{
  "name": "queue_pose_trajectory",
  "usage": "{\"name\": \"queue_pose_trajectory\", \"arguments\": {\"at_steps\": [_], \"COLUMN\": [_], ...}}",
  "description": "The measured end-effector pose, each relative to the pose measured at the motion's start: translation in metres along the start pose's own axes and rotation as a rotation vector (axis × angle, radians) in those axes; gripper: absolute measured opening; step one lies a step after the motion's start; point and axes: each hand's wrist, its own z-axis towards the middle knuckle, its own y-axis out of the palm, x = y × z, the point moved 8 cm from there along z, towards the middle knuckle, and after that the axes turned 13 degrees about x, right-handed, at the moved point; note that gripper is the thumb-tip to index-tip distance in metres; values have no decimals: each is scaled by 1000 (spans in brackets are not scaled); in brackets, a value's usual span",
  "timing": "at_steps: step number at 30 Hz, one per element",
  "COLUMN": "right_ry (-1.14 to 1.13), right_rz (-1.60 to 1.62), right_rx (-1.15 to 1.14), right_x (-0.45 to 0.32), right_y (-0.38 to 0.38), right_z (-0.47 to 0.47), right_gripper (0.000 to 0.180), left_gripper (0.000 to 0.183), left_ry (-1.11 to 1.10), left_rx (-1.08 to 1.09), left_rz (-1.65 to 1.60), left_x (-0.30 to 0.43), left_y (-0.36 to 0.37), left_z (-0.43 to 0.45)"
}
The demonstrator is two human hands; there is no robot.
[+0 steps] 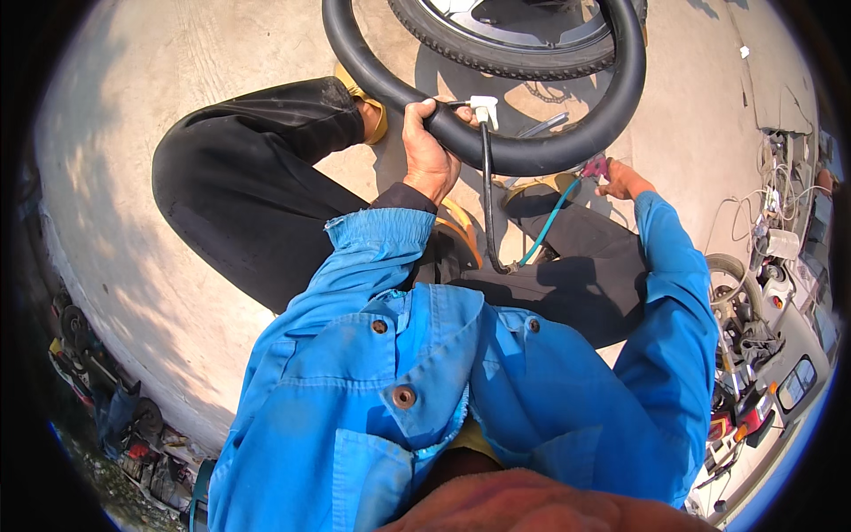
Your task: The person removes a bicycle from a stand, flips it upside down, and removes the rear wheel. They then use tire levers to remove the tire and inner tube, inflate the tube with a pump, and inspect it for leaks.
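Observation:
An inflated black rubber inner tube [565, 153] is raised in front of me, bowed in a wide loop. My left hand [429, 146] grips its left lower part, thumb on top and fingers passing underneath. Beside those fingers is a white pump head [484, 110], with a thin stem reaching from it toward the tube. From this head a black hose [487, 199] runs down to a joint with a teal hose [548, 223]. My right hand [621, 179] holds a small pink fitting [595, 167] at the teal hose's upper end, partly hidden by the fingers.
Beyond the tube lies a wheel with a knobby tyre [492, 63] and silver spokes. A metal tool [545, 125] rests on the concrete ground [219, 40] under the tube. Tangled cables [774, 179] and a spoked wheel [734, 279] are at right. Parked vehicles line the far left.

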Motion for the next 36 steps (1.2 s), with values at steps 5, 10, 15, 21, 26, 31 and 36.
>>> {"name": "queue_pose_trajectory", "arguments": {"at_steps": [5,10,15,21,26,31,36], "right_ry": [122,165,163,33,54,37,22], "right_rz": [-69,-77,-74,68,301,379,311], "right_rx": [-69,-113,-112,-180,-165,-71,-113], "right_x": [1,4,-7,-1,20,1,-38], "right_y": [2,5,3,20,49,35,7], "right_z": [0,-10,-13,-1,16,8,-16], "right_gripper": [84,86,79,69,53,56,61], "left_gripper": [32,46,62,67,51,61,63], "left_ry": [-9,44,25,29,36,115,202], "left_rx": [-11,-8,-243,-540,-723,-702,-690], "left_rz": [-48,-31,-18,97,132,208,282], "left_x": [-1,4,9,13,22,28,31], "left_y": [5,9,35,79,108,118,128], "left_z": [-4,-11,-26,-60,-86,-94,-105]}}
